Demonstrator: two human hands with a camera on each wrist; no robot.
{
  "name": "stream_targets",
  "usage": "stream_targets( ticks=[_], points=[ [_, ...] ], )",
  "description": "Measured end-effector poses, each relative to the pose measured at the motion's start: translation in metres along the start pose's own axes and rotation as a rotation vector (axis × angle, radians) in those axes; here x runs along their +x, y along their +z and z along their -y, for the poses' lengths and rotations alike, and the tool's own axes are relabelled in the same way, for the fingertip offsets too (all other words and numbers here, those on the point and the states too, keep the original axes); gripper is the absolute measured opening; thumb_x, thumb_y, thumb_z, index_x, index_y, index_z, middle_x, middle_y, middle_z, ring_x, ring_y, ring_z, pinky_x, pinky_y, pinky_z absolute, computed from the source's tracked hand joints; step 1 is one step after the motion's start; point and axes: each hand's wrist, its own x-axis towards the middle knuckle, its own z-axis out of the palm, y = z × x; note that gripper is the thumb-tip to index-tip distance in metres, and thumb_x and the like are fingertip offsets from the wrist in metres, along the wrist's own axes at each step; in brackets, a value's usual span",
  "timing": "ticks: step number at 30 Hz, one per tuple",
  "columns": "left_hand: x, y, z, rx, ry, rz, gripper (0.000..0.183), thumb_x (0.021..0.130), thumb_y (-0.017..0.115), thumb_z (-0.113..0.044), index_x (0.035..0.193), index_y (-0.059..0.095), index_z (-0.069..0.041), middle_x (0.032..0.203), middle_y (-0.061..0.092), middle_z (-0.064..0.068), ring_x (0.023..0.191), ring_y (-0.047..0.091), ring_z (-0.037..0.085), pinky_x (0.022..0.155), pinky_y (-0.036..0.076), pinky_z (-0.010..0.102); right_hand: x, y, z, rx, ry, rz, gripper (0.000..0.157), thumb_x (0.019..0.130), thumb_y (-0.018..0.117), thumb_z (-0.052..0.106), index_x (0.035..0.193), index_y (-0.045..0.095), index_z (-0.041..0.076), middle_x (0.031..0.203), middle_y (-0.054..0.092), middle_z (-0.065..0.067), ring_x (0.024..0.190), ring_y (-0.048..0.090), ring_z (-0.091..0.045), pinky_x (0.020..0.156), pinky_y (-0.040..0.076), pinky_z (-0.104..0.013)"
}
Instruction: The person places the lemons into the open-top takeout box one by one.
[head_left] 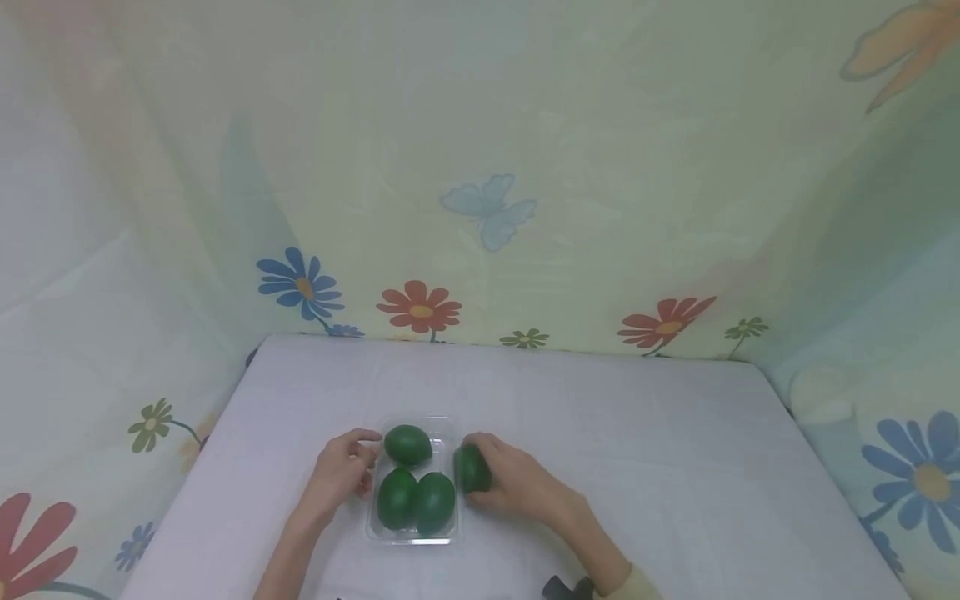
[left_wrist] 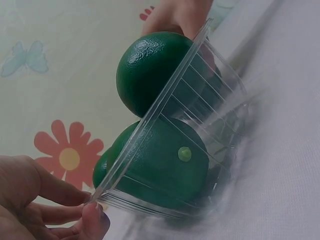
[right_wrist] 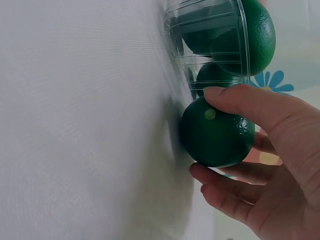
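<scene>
A clear plastic tray (head_left: 412,540) holds three dark green limes: one at the far side (head_left: 407,446) and two side by side at the near side (head_left: 397,498). In the left wrist view my left hand (left_wrist: 42,202) pinches the tray's rim (left_wrist: 150,114) between thumb and fingers. Just right of the tray, my right hand (head_left: 517,479) grips another lime (right_wrist: 217,132), thumb on one side and fingers on the other. That lime is low, close to the cloth; whether it touches the cloth I cannot tell. A pale stem nub shows on it.
A white cloth (head_left: 637,467) covers the table. Behind and beside it hang curtains (head_left: 585,233) printed with flowers and butterflies. A dark object (head_left: 558,588) sits at the near edge by the right forearm; its kind is unclear.
</scene>
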Motion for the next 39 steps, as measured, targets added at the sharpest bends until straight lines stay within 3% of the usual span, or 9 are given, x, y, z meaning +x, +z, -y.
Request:
stream_targets(
  ticks=[5, 18, 24, 28, 33, 39],
  points=[
    [0.001, -0.002, -0.002, -0.007, -0.005, -0.001, 0.033, 0.093, 0.054, -0.009, 0.125, 0.059, -0.002, 0.093, 0.062, 0.016, 0.054, 0.055, 0.017, 0.048, 0.050, 0.026, 0.002, -0.001, -0.002, -0.006, -0.011, -0.004, 0.069, 0.075, 0.079, 0.032, 0.132, 0.043, 0.019, 0.121, 0.059, 0.001, 0.109, 0.061, -0.015, 0.094, 0.054, -0.035],
    [0.002, -0.002, -0.003, -0.016, -0.003, 0.003, 0.033, 0.092, 0.054, -0.009, 0.124, 0.059, -0.004, 0.093, 0.062, 0.017, 0.054, 0.054, 0.017, 0.048, 0.049, 0.027, 0.006, 0.002, -0.008, -0.003, -0.028, -0.016, 0.068, 0.075, 0.076, 0.033, 0.133, 0.041, 0.021, 0.121, 0.057, 0.004, 0.107, 0.059, -0.011, 0.093, 0.053, -0.033],
    [0.001, -0.006, -0.003, -0.011, -0.001, -0.010, 0.033, 0.092, 0.054, -0.009, 0.124, 0.059, -0.003, 0.094, 0.063, 0.017, 0.055, 0.055, 0.017, 0.050, 0.049, 0.027, 0.014, -0.016, -0.004, -0.026, 0.017, -0.144, 0.070, 0.075, 0.079, 0.027, 0.134, 0.041, 0.019, 0.126, 0.056, 0.000, 0.111, 0.061, -0.016, 0.095, 0.054, -0.036],
    [0.002, -0.008, 0.001, -0.016, -0.007, -0.017, 0.033, 0.092, 0.055, -0.010, 0.124, 0.059, -0.004, 0.095, 0.062, 0.016, 0.055, 0.054, 0.017, 0.050, 0.049, 0.027, 0.030, -0.035, 0.010, -0.017, -0.031, -0.218, 0.070, 0.076, 0.080, 0.027, 0.134, 0.041, 0.017, 0.127, 0.056, 0.000, 0.111, 0.060, -0.014, 0.095, 0.054, -0.034],
    [0.002, -0.003, 0.004, -0.018, 0.003, -0.015, 0.032, 0.093, 0.054, -0.010, 0.125, 0.059, -0.004, 0.092, 0.061, 0.015, 0.054, 0.054, 0.017, 0.049, 0.048, 0.026, 0.053, -0.038, 0.028, 0.007, -0.077, -0.161, 0.069, 0.078, 0.078, 0.033, 0.135, 0.041, 0.018, 0.126, 0.055, 0.001, 0.110, 0.060, -0.013, 0.094, 0.054, -0.033],
    [0.001, -0.001, 0.002, -0.005, 0.009, -0.005, 0.032, 0.093, 0.054, -0.010, 0.124, 0.059, -0.003, 0.090, 0.062, 0.014, 0.053, 0.054, 0.017, 0.048, 0.048, 0.026, 0.065, -0.024, 0.041, -0.058, -0.033, -0.011, 0.068, 0.081, 0.076, 0.041, 0.136, 0.040, 0.021, 0.123, 0.056, -0.001, 0.106, 0.061, -0.015, 0.091, 0.056, -0.033]
  ],
)
